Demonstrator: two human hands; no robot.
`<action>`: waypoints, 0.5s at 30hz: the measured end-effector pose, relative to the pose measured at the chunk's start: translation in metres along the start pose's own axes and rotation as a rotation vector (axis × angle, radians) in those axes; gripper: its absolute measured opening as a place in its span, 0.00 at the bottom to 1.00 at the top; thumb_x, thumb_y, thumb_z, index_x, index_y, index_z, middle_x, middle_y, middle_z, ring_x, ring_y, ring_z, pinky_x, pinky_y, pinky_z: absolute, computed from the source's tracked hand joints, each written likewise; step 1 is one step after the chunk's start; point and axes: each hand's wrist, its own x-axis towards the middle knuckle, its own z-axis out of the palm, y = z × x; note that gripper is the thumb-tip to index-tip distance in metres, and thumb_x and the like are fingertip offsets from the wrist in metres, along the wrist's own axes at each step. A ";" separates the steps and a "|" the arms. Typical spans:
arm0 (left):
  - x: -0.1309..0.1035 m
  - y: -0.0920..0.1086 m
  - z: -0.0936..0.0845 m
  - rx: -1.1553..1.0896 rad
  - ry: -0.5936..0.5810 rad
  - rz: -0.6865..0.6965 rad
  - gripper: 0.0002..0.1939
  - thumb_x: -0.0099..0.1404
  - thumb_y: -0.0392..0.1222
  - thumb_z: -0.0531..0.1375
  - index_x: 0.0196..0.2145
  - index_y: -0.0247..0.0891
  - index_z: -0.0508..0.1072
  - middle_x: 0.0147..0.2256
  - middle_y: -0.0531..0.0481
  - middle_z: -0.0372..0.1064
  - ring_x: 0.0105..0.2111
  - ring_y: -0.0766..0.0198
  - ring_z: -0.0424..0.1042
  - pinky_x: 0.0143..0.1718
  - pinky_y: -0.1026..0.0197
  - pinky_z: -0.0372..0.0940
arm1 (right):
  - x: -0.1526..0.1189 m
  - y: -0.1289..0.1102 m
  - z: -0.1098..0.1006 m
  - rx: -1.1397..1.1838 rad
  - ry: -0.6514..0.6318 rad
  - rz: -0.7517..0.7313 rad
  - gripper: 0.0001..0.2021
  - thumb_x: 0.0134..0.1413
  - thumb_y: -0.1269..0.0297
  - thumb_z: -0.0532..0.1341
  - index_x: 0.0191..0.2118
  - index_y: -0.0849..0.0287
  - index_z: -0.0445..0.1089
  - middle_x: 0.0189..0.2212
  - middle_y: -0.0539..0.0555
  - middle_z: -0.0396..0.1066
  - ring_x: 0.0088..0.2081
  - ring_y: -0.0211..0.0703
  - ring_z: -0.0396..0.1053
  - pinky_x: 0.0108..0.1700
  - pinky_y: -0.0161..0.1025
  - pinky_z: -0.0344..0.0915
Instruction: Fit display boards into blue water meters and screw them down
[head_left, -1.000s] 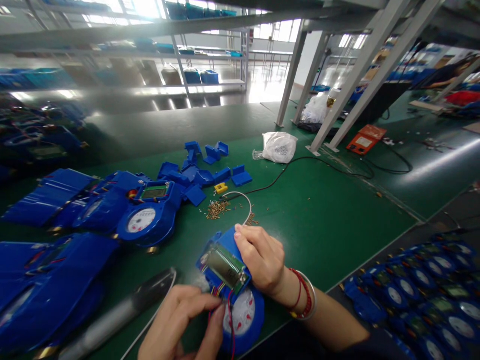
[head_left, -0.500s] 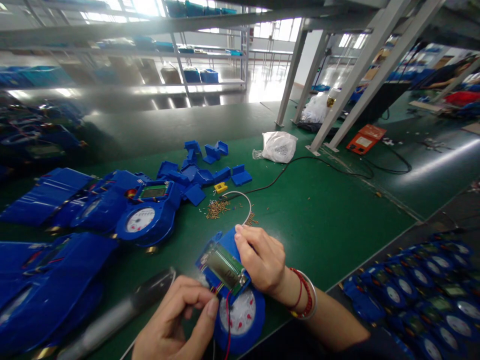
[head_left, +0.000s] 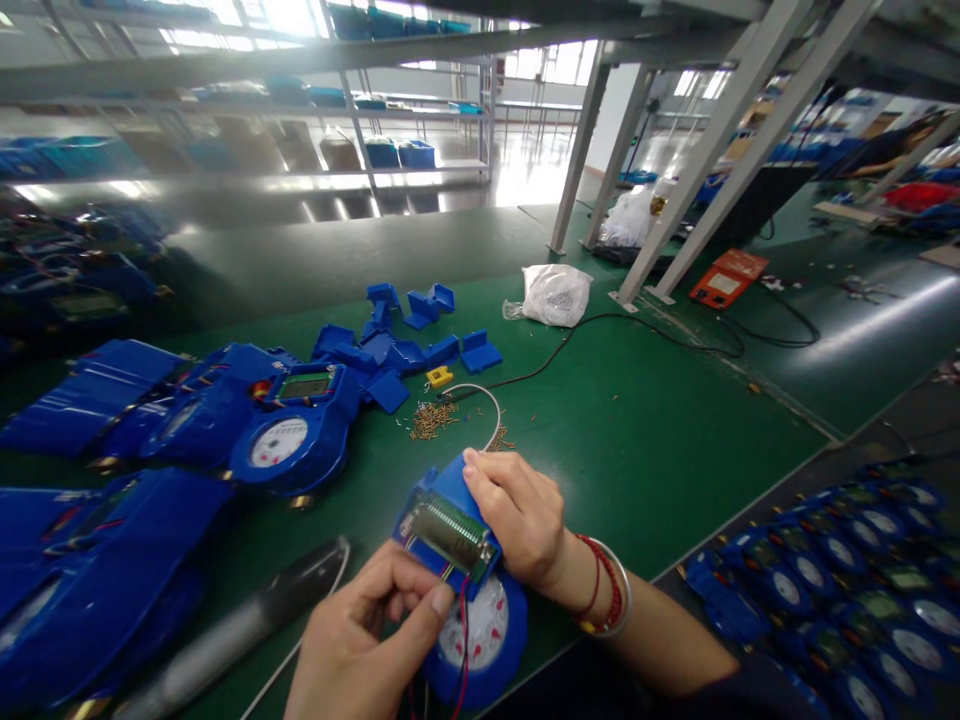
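Note:
A blue water meter (head_left: 480,640) with a white dial sits tilted before me, its green circuit board and display (head_left: 450,530) exposed. My right hand (head_left: 517,510) is wrapped over the meter's blue upper housing, gripping its right side. Thin coloured wires (head_left: 463,610) run from below the display down across the dial. My left hand (head_left: 382,620) pinches some of these wires between thumb and forefinger at the board's lower edge. To the left of that hand lies a grey and black pen-shaped tool (head_left: 247,620), apparently an electric screwdriver, with a thin cable.
Further blue meters (head_left: 292,430) crowd the left side. Blue plastic covers (head_left: 390,350), a yellow part (head_left: 439,376) and loose brass screws (head_left: 433,420) lie ahead. Behind them are a white bag (head_left: 556,295), metal posts (head_left: 645,260) and an orange box (head_left: 729,278). Many meters (head_left: 847,570) stand lower right.
My left hand has shifted slightly right and closer to the board, still pinching the wires. My right hand keeps its grip on the meter, which has barely moved.

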 end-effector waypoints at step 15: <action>0.010 -0.001 -0.043 0.536 0.045 0.951 0.09 0.64 0.36 0.58 0.40 0.46 0.74 0.31 0.53 0.62 0.30 0.68 0.64 0.27 0.67 0.61 | -0.002 0.001 0.002 0.104 -0.094 0.064 0.09 0.62 0.75 0.51 0.38 0.70 0.68 0.31 0.61 0.72 0.35 0.42 0.71 0.36 0.36 0.71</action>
